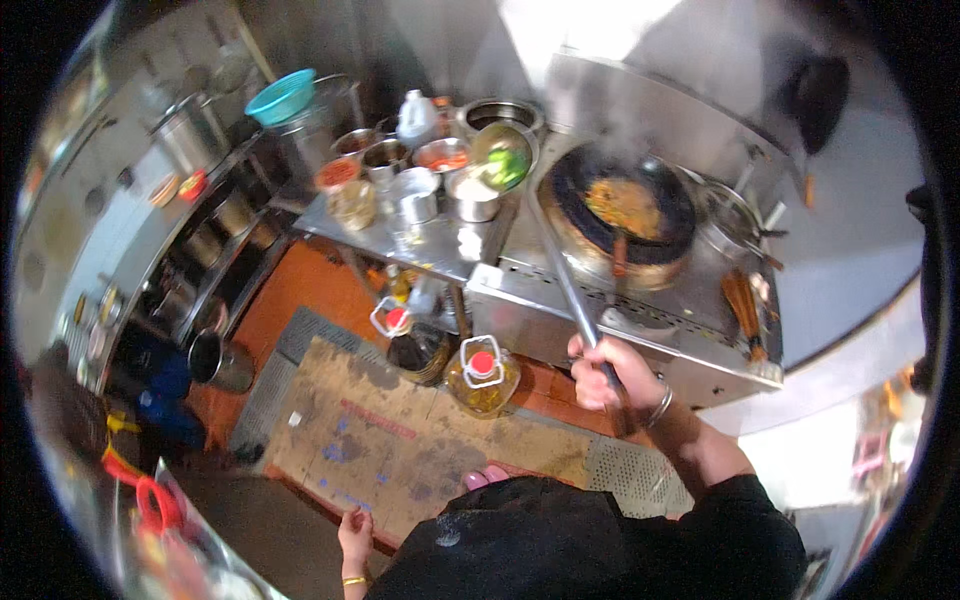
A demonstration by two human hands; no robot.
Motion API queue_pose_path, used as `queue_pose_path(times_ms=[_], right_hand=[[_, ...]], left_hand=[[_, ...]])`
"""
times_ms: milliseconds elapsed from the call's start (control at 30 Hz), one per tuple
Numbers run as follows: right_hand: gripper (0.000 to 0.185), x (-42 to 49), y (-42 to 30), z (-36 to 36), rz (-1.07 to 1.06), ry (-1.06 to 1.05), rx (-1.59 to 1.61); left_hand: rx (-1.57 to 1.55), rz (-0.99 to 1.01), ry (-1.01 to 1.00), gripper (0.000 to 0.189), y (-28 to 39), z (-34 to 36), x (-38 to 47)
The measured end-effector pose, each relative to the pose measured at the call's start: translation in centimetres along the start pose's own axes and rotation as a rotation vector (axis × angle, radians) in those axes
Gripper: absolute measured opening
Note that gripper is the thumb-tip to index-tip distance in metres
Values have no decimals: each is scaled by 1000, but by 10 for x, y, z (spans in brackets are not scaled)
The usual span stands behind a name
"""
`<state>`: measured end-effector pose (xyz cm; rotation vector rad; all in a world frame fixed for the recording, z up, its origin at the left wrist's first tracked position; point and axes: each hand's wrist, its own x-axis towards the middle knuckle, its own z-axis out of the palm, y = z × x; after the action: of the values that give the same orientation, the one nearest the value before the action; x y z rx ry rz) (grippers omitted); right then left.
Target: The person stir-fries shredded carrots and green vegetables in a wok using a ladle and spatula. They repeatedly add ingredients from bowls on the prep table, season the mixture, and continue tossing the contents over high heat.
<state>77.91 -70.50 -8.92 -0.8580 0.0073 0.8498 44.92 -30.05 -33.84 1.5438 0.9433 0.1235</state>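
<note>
My right hand (611, 373) grips the long metal handle of a ladle (559, 262). The handle reaches up and left to a round metal bowl-shaped head with green vegetables (504, 166) in it, blurred and near the metal containers. To the right of the handle, a black wok (555, 180) sits on the stove, steaming, with cooked orange-brown food (621, 206) inside. Its handle (619, 255) points toward me. My left hand (356, 531) hangs low over the floor mat, fingers loosely curled, with nothing visible in it.
Metal pots and jars of ingredients (416, 195) crowd the steel side table. Two large bottles (482, 382) stand on the floor below. A bamboo brush (742, 311) and a metal pot (727, 221) are right of the wok. Shelves (225, 270) hold pots at left.
</note>
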Motion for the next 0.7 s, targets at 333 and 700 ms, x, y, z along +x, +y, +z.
queue_pose_path(times_ms=[333, 700], right_hand=[[19, -39, -95, -103, -219, 1092, -1215], [13, -127, -144, -169, 241, 802, -1065]], left_hand=[[165, 29, -196, 43, 38, 63, 124], [54, -41, -325, 44, 93, 195, 126]])
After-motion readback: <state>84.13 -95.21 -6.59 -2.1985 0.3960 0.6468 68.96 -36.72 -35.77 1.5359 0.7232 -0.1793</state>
